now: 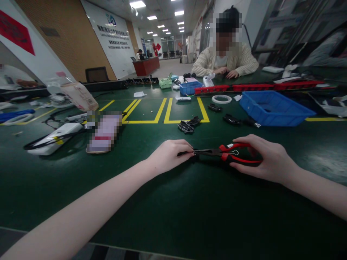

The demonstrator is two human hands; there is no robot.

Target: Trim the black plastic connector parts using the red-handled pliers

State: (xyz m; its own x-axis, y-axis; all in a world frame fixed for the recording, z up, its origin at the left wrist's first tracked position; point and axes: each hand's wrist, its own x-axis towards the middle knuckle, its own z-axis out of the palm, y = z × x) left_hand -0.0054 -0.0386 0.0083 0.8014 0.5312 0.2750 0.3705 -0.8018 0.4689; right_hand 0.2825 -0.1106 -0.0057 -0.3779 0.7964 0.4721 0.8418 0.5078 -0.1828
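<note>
My right hand [268,159] is closed round the red and black handles of a pair of long-nose pliers [217,152], whose jaws point left. At the tips of the jaws, my left hand [173,155] pinches a small dark piece [195,156], mostly hidden by the fingers. Its kind cannot be made out. Both hands are just above the green table [173,202]. Beyond them lie black plastic parts [187,125], with more black parts [232,120] to the right.
A blue bin [273,110] stands at the right, near a white tape roll [221,99]. To the left are a phone [105,133], a white device with cables [55,139] and a tilted bottle [78,94]. Across the table sits a person [225,61] behind a red strip [257,86].
</note>
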